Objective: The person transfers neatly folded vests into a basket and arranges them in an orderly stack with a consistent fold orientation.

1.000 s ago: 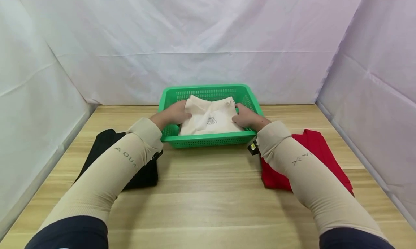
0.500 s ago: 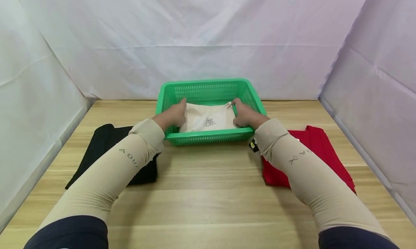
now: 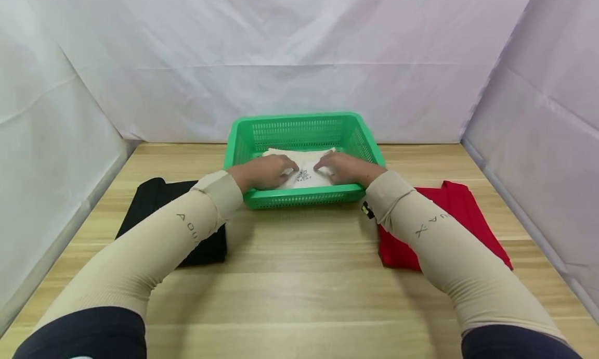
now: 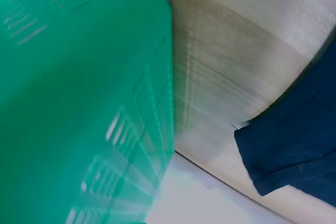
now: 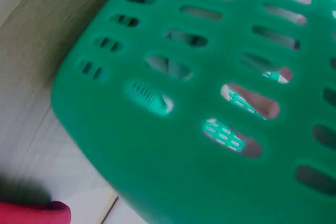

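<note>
A green plastic basket (image 3: 304, 194) stands at the back of the table, and a folded cream garment (image 3: 306, 157) with a dark print lies flat inside it. My left hand (image 3: 265, 171) rests on the garment's left part, index finger stretched toward the print. From the other side my right hand (image 3: 348, 169) reaches over the garment's right part, its index finger also extended. Neither hand visibly pinches the cloth. In both wrist views the basket wall (image 4: 84, 93) fills much of the picture and mostly hides the hands.
A folded black garment (image 3: 208, 249) lies on the wooden table (image 3: 299, 276) at the left, partly under my left forearm. At the right is a folded red garment (image 3: 460, 218), partly covered by my right forearm. White sheets (image 3: 299, 41) enclose the back and sides.
The cream garment has gone down flat into the basket. Both hands have let go of its upper corners and moved inward over its surface, toward the print.
</note>
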The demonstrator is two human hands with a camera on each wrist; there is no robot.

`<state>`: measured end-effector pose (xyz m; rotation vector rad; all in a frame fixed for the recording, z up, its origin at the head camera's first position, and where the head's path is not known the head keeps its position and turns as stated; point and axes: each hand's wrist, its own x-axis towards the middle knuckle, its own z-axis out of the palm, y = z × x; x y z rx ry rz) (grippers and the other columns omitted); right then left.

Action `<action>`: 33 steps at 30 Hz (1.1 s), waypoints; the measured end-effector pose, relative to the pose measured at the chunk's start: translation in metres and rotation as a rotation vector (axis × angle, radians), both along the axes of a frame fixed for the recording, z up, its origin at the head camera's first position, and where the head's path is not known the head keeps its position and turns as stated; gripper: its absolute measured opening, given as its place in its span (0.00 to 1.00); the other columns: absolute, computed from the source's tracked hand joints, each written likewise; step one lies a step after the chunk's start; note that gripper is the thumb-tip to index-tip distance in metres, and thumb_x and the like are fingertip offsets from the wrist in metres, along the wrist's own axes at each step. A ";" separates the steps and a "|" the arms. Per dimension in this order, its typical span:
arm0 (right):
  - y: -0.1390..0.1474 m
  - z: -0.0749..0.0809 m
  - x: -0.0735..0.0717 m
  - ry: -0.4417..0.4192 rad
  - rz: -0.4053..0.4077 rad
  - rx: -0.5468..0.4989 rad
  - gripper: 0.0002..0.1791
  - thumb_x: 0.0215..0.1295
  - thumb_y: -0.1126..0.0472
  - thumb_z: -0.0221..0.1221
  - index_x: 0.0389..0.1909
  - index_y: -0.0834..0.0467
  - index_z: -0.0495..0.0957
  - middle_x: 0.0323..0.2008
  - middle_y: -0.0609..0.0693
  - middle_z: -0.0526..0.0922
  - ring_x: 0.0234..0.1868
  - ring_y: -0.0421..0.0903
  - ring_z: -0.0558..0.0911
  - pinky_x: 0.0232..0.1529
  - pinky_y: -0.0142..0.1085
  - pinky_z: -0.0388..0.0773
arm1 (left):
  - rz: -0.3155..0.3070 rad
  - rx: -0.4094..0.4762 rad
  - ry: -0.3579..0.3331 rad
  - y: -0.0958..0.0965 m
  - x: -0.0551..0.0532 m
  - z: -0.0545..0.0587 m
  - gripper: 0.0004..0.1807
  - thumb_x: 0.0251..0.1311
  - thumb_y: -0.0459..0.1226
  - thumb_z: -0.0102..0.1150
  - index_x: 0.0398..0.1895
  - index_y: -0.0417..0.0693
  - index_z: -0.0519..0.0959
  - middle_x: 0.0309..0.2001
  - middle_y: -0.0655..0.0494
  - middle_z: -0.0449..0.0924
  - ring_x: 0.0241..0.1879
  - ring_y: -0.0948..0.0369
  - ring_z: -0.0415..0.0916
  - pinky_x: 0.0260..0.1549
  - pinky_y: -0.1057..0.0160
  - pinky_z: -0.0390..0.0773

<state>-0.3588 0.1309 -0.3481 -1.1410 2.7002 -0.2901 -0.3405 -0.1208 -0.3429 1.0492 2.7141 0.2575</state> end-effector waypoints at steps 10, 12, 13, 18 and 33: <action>-0.005 0.008 0.007 -0.215 -0.175 0.156 0.35 0.67 0.66 0.48 0.76 0.65 0.55 0.76 0.68 0.52 0.78 0.65 0.51 0.76 0.55 0.52 | 0.064 -0.205 -0.108 -0.001 0.006 -0.001 0.30 0.78 0.42 0.38 0.79 0.43 0.53 0.79 0.39 0.48 0.79 0.43 0.42 0.76 0.45 0.52; -0.005 0.008 0.007 -0.228 -0.213 0.160 0.36 0.68 0.65 0.47 0.77 0.64 0.54 0.77 0.67 0.51 0.78 0.65 0.51 0.76 0.55 0.52 | 0.088 -0.210 -0.113 -0.003 0.008 0.000 0.30 0.78 0.42 0.40 0.78 0.43 0.54 0.79 0.39 0.48 0.79 0.42 0.41 0.75 0.44 0.52; -0.006 0.008 0.007 -0.228 -0.219 0.164 0.36 0.68 0.64 0.47 0.77 0.64 0.54 0.77 0.67 0.52 0.78 0.64 0.51 0.76 0.55 0.53 | 0.101 -0.220 -0.113 -0.004 0.009 0.001 0.30 0.78 0.43 0.40 0.78 0.43 0.54 0.79 0.39 0.48 0.79 0.41 0.41 0.75 0.42 0.52; -0.006 0.008 0.007 -0.242 -0.241 0.176 0.36 0.70 0.62 0.47 0.78 0.64 0.51 0.77 0.66 0.53 0.78 0.64 0.52 0.77 0.54 0.53 | 0.208 -0.263 -0.099 -0.006 0.015 0.002 0.33 0.77 0.49 0.42 0.78 0.45 0.54 0.80 0.42 0.48 0.78 0.38 0.44 0.69 0.29 0.53; -0.005 0.008 0.016 -0.101 -0.174 0.057 0.28 0.66 0.67 0.52 0.68 0.66 0.69 0.71 0.67 0.64 0.73 0.63 0.63 0.70 0.54 0.65 | 0.079 -0.264 -0.181 -0.001 0.009 0.052 0.25 0.79 0.41 0.37 0.74 0.43 0.64 0.74 0.44 0.63 0.73 0.46 0.62 0.70 0.48 0.66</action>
